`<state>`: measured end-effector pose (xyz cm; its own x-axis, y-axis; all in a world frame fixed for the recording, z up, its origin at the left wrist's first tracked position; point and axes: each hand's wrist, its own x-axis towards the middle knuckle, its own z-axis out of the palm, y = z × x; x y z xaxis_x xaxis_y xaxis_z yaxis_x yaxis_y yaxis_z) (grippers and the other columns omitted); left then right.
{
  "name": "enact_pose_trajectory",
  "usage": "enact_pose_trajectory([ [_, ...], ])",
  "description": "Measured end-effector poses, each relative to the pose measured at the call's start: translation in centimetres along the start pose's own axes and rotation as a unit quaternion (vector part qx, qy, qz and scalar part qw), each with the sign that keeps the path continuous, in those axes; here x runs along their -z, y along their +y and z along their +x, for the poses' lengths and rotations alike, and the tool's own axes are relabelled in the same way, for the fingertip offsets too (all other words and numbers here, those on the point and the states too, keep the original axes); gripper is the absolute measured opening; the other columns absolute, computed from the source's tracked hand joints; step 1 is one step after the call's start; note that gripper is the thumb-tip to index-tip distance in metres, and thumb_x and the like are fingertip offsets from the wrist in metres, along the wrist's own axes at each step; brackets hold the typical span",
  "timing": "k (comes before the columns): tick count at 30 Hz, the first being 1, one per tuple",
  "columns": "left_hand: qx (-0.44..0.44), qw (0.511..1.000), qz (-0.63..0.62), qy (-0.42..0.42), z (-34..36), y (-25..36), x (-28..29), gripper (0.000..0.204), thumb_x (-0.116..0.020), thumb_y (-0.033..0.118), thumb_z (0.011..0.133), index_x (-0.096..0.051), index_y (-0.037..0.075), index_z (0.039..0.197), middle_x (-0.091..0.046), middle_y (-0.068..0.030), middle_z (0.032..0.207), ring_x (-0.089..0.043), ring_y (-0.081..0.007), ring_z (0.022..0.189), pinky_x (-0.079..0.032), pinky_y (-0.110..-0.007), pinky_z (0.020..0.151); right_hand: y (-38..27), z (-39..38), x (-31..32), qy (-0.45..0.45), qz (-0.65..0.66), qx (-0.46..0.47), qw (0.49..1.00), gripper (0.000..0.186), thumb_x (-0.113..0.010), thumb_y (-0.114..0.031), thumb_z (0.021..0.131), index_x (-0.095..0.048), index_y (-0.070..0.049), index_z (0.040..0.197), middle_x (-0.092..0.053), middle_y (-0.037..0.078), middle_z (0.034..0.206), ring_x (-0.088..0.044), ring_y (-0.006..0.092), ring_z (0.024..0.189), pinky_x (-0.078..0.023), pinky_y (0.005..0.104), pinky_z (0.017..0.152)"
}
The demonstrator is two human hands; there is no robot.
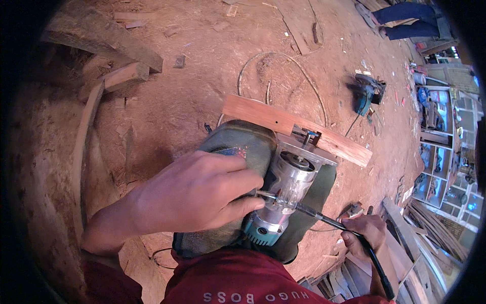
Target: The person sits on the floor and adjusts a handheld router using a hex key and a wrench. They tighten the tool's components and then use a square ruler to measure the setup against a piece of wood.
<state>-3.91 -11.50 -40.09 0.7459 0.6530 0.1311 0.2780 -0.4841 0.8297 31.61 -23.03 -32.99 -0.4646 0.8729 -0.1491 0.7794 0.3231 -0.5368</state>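
Note:
My left hand point(195, 190) wraps around the silver and teal body of a small hand router point(284, 192), which rests on my lap with its clear square base point(309, 147) facing away. A reddish wooden board point(296, 129) lies across just beyond the base. My right hand point(365, 232) grips a long black-handled tool point(349, 233) whose metal tip reaches into the router's body near the collet. My knees in green trousers point(238, 147) sit under the router.
A teal circular saw point(365, 93) lies on the dirt floor at upper right, its cord looping across the ground. Wood offcuts and planks lie at upper left and lower right. Shelves of tools stand on the right. Another person's legs point(405, 20) show at the top.

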Motion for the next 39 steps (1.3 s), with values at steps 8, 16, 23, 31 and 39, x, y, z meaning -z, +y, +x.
enact_pose_trajectory([
  [8,0.024,0.996,-0.084,-0.005,0.7,0.7,1.1,0.017,-0.072,0.011,0.077,-0.066,0.003,0.091,-0.059,-0.0126,0.073,-0.062,-0.0323,0.066,-0.05,-0.039,0.061,-1.0,0.1,0.0,0.011,0.018,-0.025,0.999,0.021,-0.075,-0.018,0.084,-0.066,-0.005,0.098,-0.07,0.011,0.076,-0.068,0.0249,0.06,-0.051,0.0343,0.054],
  [16,0.022,0.998,-0.027,-0.043,1.6,1.1,1.0,0.018,-0.073,0.013,0.075,-0.068,0.004,0.089,-0.058,-0.0115,0.071,-0.061,-0.0298,0.063,-0.051,-0.039,0.058,-1.3,0.9,-0.1,0.033,0.041,-0.014,0.999,0.024,-0.077,-0.006,0.079,-0.068,-0.002,0.1,-0.066,0.009,0.067,-0.063,0.0219,0.053,-0.044,0.033,0.048],
  [23,0.007,0.998,0.007,-0.056,2.1,1.2,0.7,0.017,-0.074,0.013,0.075,-0.067,0.004,0.088,-0.057,-0.0112,0.07,-0.061,-0.0288,0.062,-0.052,-0.039,0.057,-1.3,1.1,0.1,0.017,0.038,-0.006,0.999,0.026,-0.076,-0.005,0.079,-0.067,-0.002,0.103,-0.063,0.009,0.063,-0.061,0.0216,0.05,-0.042,0.0334,0.045],
  [31,-0.008,0.998,0.033,-0.053,2.2,1.2,0.9,0.016,-0.075,0.013,0.074,-0.067,0.006,0.086,-0.056,-0.0082,0.068,-0.061,-0.026,0.061,-0.052,-0.038,0.054,-1.2,1.6,0.4,0.013,0.025,0.02,0.999,0.026,-0.075,-0.004,0.08,-0.066,0.001,0.104,-0.057,0.007,0.057,-0.058,0.021,0.045,-0.04,0.0331,0.042],
  [39,-0.004,0.995,0.068,-0.071,2.5,1.5,1.0,0.017,-0.075,0.014,0.073,-0.068,0.007,0.087,-0.056,-0.0071,0.069,-0.062,-0.0246,0.062,-0.052,-0.037,0.054,-0.9,1.4,0.2,0.005,0.021,0.029,0.999,0.027,-0.075,-0.003,0.08,-0.065,0.001,0.105,-0.06,0.008,0.059,-0.061,0.0209,0.048,-0.044,0.0328,0.043],
])
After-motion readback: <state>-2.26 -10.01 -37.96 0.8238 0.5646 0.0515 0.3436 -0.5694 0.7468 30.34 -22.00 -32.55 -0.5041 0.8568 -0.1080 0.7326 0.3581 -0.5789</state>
